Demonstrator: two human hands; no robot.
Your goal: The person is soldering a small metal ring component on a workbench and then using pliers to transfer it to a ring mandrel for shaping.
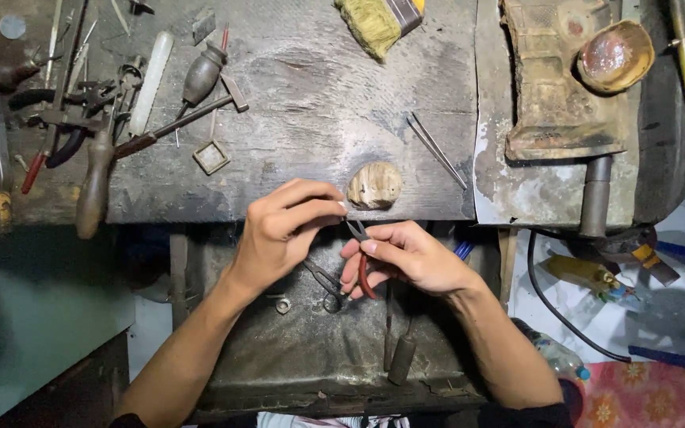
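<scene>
My right hand [406,257] grips small red-handled pliers [361,252], their jaws pointing up and left toward the bench edge. My left hand [287,226] pinches its thumb and forefinger together right at the plier jaws; whatever tiny piece it holds is too small to see. Both hands hover over a dark metal tray [279,357] just below the front edge of the worn wooden workbench [319,103]. A rounded wooden bench peg [374,186] sits just above the hands.
Pliers, files, a hammer [180,123] and a small square frame [211,157] crowd the bench's left. Tweezers [436,149] lie right of centre, a brush [370,22] at the top. A fire-stained block with a small bowl [614,55] stands at right. Scissors [325,281] lie in the tray.
</scene>
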